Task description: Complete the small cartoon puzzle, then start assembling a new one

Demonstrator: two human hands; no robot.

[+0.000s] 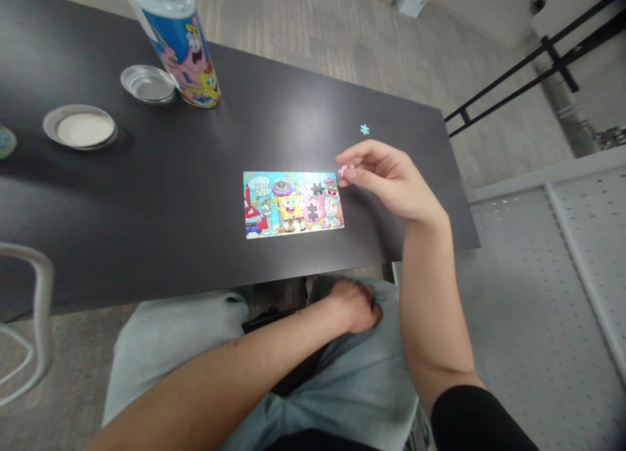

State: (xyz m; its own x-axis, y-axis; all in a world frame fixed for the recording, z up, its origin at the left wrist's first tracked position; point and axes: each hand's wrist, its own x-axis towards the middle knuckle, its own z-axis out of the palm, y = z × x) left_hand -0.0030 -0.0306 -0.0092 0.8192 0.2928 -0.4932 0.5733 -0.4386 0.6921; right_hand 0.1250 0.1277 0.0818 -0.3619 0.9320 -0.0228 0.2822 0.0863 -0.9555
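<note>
The right hand (386,174) pinches between thumb (368,179) and fingers (366,151), wrist (426,218) bent; the left hand (353,304) rests below it, back upward

Right side: your right hand (398,185) is holding a pink piece (343,171) just beside the puzzle (291,206), its forearm blocking the approach over the near edge.
Puzzle: it is lying flat, leaving you room overhead.
Blue piece (364,130): it is lying low beyond your fingers, barely obstructing.
Far left: a tall canister (190,60) and two round metal lids (147,84) are standing in your way.
Middle left: bare desk (186,210) is giving you a wide lane.
Near left: a white curved tube (45,294) is obstructing the corner.
</note>
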